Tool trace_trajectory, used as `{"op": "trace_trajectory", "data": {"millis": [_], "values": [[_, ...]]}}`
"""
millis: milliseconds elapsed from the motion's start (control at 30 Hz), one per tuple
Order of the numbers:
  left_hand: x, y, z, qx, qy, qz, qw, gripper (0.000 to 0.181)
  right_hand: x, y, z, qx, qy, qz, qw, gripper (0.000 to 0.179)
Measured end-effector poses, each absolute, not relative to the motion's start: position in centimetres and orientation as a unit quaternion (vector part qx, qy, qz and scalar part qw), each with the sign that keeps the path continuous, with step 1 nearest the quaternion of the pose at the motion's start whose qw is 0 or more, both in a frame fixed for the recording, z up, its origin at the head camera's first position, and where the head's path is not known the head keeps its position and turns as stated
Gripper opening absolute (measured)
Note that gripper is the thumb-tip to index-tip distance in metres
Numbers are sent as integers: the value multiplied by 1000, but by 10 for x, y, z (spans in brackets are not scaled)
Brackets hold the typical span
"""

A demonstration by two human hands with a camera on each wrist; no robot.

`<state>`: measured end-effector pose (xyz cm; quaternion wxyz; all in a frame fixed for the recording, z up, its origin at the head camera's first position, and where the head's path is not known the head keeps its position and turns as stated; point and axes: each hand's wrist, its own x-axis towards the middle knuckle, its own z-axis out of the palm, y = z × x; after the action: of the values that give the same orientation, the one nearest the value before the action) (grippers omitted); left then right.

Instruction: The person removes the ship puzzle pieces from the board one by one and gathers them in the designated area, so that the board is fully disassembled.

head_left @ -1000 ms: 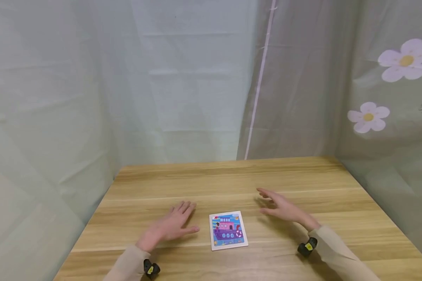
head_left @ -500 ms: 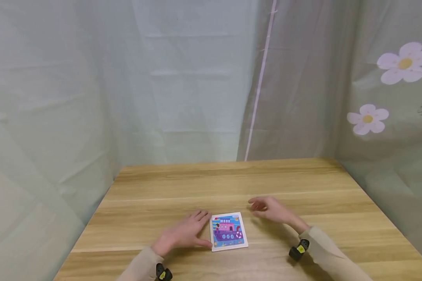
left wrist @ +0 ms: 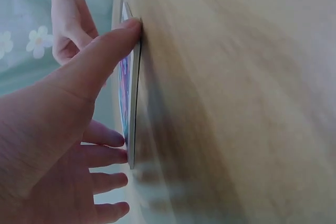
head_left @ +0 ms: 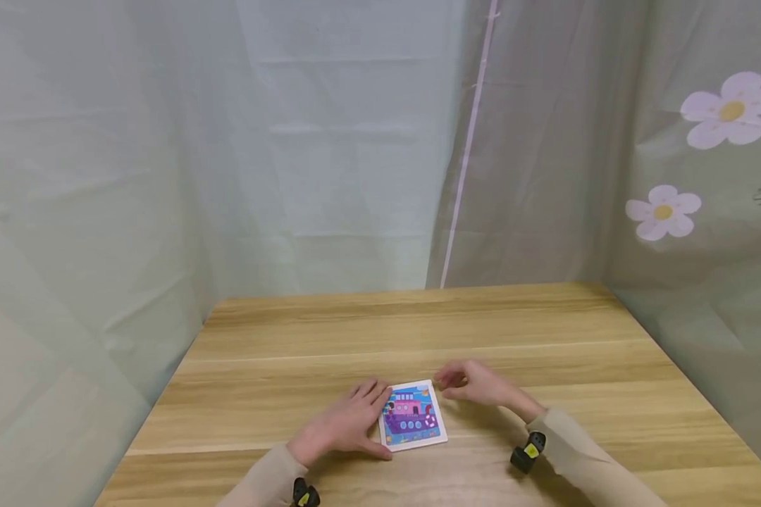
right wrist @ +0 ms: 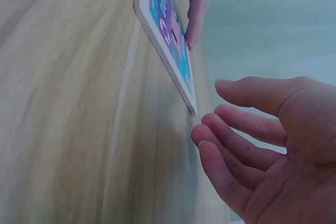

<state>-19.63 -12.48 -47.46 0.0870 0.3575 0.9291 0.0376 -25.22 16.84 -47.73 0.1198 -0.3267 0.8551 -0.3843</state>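
A flat square picture board [head_left: 412, 415] with a white border lies on the wooden table [head_left: 279, 338]. Its print is a pink and purple ship on blue. My left hand [head_left: 349, 422] is at the board's left side, thumb by the near corner and fingertips at the left edge, overlapping the picture slightly. In the left wrist view the thumb and two fingertips meet the board's edge [left wrist: 132, 114], the fingers fairly straight. Just off the far right corner, my right hand [head_left: 475, 384] hovers with loosely bent fingers [right wrist: 236, 161] and holds nothing.
Pale cloth curtains [head_left: 330, 176] hang behind the table and on both sides. White flowers [head_left: 662, 213] are printed on the right one. Each wrist wears a small black camera [head_left: 529, 452] over a beige sleeve [head_left: 590, 451].
My left hand has moved right, from beside the board to its left edge. My right hand has come left and closer to the far right corner, its fingers more bent. The board has hardly moved.
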Motion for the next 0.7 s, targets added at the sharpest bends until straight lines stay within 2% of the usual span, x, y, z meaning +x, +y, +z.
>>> {"op": "trace_trajectory", "data": {"millis": [133, 433, 700], "values": [[-201, -127, -475, 352, 929, 59, 98, 105, -254, 161, -479, -323, 858, -382, 113, 25], [-213, -132, -476, 320, 922, 146, 161, 102, -260, 142, -485, -293, 882, -355, 101, 22], [-227, -132, -479, 316, 918, 162, 176, 102, -269, 132, -488, -277, 891, -352, 73, 22]]}}
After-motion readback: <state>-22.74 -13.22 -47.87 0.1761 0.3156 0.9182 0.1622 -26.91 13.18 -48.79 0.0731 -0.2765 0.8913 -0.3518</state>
